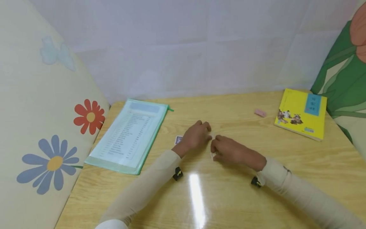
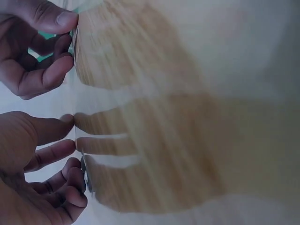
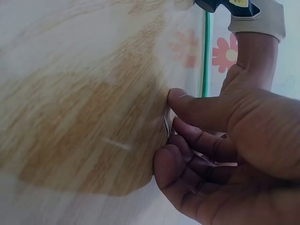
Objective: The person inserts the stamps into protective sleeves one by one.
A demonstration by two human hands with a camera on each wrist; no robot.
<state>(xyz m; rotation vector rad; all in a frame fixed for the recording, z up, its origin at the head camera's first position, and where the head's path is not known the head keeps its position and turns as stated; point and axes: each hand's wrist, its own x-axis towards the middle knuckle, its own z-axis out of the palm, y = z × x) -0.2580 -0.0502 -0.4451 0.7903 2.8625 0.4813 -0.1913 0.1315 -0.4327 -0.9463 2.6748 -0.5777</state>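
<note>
My right hand (image 1: 232,149) is low over the wooden table, thumb and fingers curled about a small pale card (image 1: 213,155). Its thin edge also shows in the right wrist view, tilted between the thumb (image 3: 192,107) and the fingers, which hide most of it. Just left of it, my left hand (image 1: 197,136) rests palm down, thumb and index fingertips apart and right at the tabletop. Another small card (image 1: 178,140), dark with a white border, lies beside that hand and is partly hidden by it.
A clear, green-edged document pouch (image 1: 123,136) with a printed sheet lies at the left. At the right are a yellow book (image 1: 300,114) and a small pink eraser-like block (image 1: 260,112). A white cloth wall (image 1: 183,57) stands behind the table (image 1: 228,197).
</note>
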